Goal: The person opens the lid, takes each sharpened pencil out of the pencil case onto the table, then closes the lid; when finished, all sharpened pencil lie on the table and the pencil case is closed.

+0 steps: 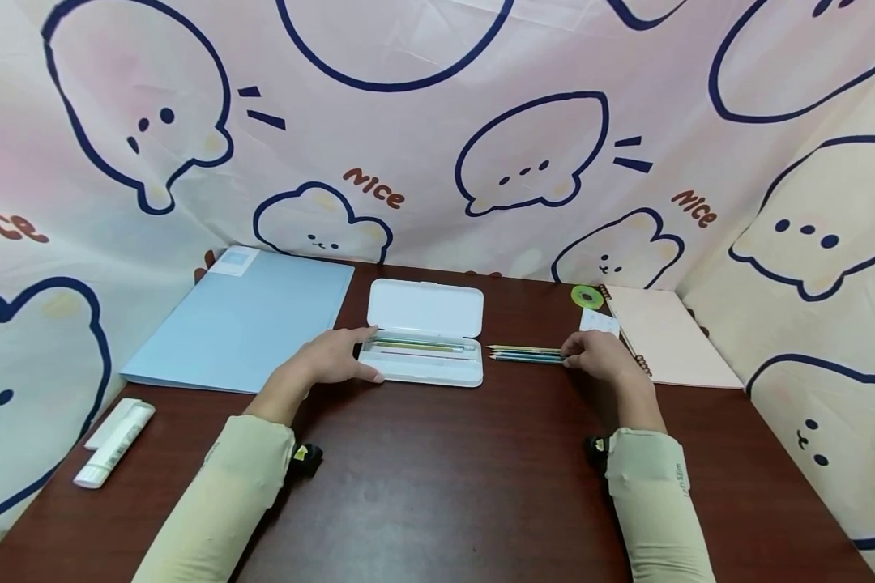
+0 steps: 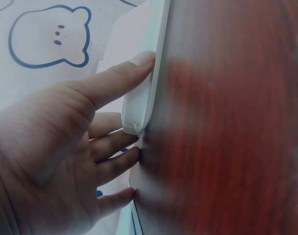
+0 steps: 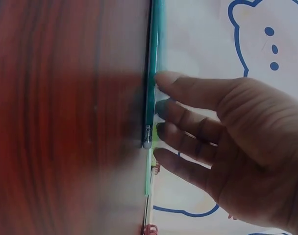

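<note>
Step, by my read: loading pencils into case. Left hand (image 1: 331, 360) steadies open pencil case (image 1: 423, 362) at table centre, thumb and fingers straight against left end. Right hand (image 1: 599, 354) on eraser ends of pencils (image 1: 525, 353) just right of case, fingers extended, touching, no pinch yet. Next needs pinch on one pencil, lift, lay in tray.

- desk (image 1: 437, 486): dark reddish wood grain, smooth with a slight sheen
- pencil case (image 1: 423, 334): white matt plastic
- teal pencil (image 3: 150, 73): glossy paint, metal ferrule at the end
- backdrop (image 1: 437, 146): soft printed cloth, a bit creased
- blue folder (image 1: 241, 320): smooth matt plastic
</note>
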A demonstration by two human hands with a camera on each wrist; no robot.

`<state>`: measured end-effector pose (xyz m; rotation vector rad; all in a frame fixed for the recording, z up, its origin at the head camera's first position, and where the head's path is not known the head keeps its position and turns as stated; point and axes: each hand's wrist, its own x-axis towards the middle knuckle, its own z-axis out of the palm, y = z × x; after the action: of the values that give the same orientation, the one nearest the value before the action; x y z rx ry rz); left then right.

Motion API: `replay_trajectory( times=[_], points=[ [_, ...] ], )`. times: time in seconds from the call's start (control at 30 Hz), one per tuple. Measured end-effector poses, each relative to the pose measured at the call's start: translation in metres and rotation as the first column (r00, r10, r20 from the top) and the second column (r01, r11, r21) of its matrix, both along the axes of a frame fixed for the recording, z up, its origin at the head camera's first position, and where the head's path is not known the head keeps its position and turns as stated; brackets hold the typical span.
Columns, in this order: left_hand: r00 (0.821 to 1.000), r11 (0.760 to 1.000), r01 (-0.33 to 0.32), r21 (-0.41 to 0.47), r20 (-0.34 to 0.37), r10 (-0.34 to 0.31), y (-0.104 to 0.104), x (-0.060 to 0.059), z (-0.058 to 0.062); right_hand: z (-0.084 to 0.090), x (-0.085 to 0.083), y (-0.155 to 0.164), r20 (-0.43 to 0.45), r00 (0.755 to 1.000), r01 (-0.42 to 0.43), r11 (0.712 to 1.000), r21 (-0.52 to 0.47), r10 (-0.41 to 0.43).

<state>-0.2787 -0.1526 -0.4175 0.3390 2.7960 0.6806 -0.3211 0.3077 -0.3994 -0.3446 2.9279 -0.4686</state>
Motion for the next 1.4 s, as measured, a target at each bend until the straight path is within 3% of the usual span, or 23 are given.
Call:
replay_trajectory(
  times=[0.23, 0.4, 0.6, 0.87, 1.07, 1.23, 1.4],
  points=[
    [1.0, 1.0, 0.003, -0.003, 0.009, -0.003, 0.001, 0.001, 0.003, 0.001, -0.001, -0.003, -0.011, 1.0, 0.01, 0.999, 0.035, -0.01],
    [1.0, 1.0, 0.006, -0.005, 0.011, -0.006, 0.001, 0.001, 0.003, 0.007, 0.003, -0.014, -0.059, 0.998, -0.025, 0.999, -0.037, 0.023],
    [1.0, 1.0, -0.005, -0.008, 0.01, 0.005, -0.002, 0.001, 0.001, 0.02, 0.007, -0.06, -0.116, 0.984, -0.153, 0.974, -0.17, 0.134],
    [1.0, 1.0, -0.005, -0.001, 0.002, 0.005, 0.0, 0.002, 0.001, 0.018, 0.006, -0.133, -0.086, 0.975, -0.217, 0.956, -0.199, 0.204],
    [1.0, 1.0, -0.007, -0.008, 0.002, 0.007, 0.003, 0.0, -0.002, 0.007, 0.004, -0.159, -0.034, 0.97, -0.243, 0.959, -0.143, 0.241],
    [1.0, 1.0, -0.007, -0.003, -0.003, 0.007, 0.002, 0.0, -0.002, 0.0, 0.006, -0.17, 0.039, 0.947, -0.315, 0.947, -0.056, 0.318],
    [1.0, 1.0, -0.009, -0.004, -0.006, 0.009, 0.001, 0.0, 0.0, -0.002, 0.008, -0.177, 0.037, 0.936, -0.35, 0.937, -0.018, 0.35]
  ],
)
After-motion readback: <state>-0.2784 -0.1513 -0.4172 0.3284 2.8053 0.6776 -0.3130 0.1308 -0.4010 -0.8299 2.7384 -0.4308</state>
